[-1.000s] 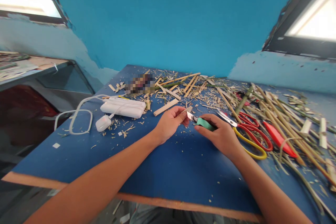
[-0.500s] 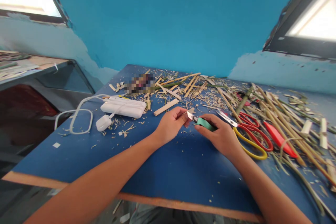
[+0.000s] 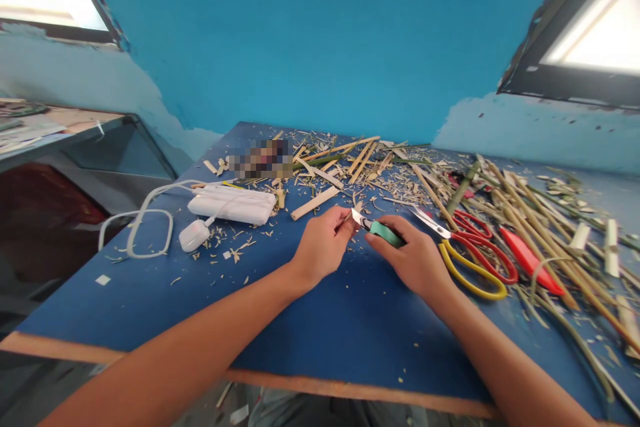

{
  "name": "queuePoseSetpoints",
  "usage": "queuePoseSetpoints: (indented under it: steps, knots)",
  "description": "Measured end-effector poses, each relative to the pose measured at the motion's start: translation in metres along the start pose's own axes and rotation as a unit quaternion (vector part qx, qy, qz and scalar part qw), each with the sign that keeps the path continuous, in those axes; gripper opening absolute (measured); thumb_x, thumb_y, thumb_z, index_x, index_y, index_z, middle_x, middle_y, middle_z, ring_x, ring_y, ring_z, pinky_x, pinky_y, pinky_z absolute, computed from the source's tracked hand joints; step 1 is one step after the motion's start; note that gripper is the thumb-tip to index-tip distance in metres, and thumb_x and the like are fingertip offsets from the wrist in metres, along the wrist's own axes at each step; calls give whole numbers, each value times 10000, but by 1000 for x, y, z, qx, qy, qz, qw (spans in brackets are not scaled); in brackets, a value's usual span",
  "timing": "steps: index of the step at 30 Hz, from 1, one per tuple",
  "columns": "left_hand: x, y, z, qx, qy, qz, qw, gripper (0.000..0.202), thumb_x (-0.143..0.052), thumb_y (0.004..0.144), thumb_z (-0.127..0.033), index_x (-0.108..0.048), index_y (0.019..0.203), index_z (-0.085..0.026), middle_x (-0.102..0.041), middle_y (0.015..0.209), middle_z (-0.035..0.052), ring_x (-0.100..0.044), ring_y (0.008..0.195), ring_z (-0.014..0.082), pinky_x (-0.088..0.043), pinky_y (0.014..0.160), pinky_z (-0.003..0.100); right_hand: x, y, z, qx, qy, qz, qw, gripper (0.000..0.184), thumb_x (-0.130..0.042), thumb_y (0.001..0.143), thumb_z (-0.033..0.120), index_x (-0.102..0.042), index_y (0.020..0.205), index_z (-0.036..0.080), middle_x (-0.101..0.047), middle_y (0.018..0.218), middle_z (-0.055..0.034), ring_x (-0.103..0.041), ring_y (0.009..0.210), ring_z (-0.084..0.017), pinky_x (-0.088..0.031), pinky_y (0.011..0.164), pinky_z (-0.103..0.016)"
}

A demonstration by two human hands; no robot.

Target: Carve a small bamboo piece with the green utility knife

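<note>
Right hand [image 3: 411,252] grips a knife [image 3: 384,233] over the middle of the blue table [image 3: 350,320], left hand [image 3: 324,243] pinches a thin bit [image 3: 358,207] by the blade [image 3: 357,217], scissors [image 3: 440,231] to the right, sticks [image 3: 547,232] past them, white box [image 3: 233,205] left

Green knife handle [image 3: 385,233], blue tabletop [image 3: 320,333]

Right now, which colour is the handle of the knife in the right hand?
The knife handle in the right hand is green, seen in the head view.

The knife's [image 3: 386,234] blade is shiny metal, its handle plastic-looking; matt wooden strips [image 3: 364,161] lie near the surface's [image 3: 310,333] far edge.
</note>
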State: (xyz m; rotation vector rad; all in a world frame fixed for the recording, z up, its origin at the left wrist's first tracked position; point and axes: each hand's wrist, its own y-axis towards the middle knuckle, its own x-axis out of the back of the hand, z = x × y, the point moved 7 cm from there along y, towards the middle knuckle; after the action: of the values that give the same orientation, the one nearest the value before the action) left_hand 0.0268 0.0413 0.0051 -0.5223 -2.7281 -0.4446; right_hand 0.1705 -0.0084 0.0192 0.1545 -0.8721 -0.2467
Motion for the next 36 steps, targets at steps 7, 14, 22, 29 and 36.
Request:
queuePoseSetpoints:
  steps: [7,14,22,29,36]
  knots:
    - [2,0,-6,-6,57,-20,998,254,-434,855,-323,-592,952,-150,-656,759,40,-596,685,141,-435,634,224,-3,2,2,-13,-20,0,1000,343,-515,751,532,-597,928,250,-678,773,-9,-597,665,-189,-408,610,-290]
    - [0,-2,-7,-11,69,-26,997,259,-407,868,-324,-587,953,-159,-650,759,38,-601,682,140,-432,629,222,-6,4,3,-12,-23,-19,999,344,-517,749,521,-598,945,251,-679,798,-14,-596,668,-187,-404,606,-288]
    - [-9,3,7,24,-78,18,996,216,-447,840,-313,-537,953,-153,-638,809,37,-594,712,125,-464,691,243,-5,7,2,4,-25,-13,1000,344,-542,736,491,-577,975,247,-662,884,-21,-595,780,-211,-425,679,-322]
    - [-21,6,13,107,-130,194,967,24,-413,771,-178,-434,764,-168,-518,617,-26,-475,428,66,-370,371,170,-4,3,-1,31,-18,38,999,340,-556,729,466,-596,982,242,-645,974,-45,-593,854,-223,-430,755,-350]
    - [-26,-1,10,166,-117,266,942,49,-390,792,-208,-407,778,-165,-524,651,-13,-455,412,49,-364,323,150,-5,2,1,39,-21,84,995,315,-547,741,435,-593,986,242,-645,949,-36,-586,842,-210,-423,735,-325]
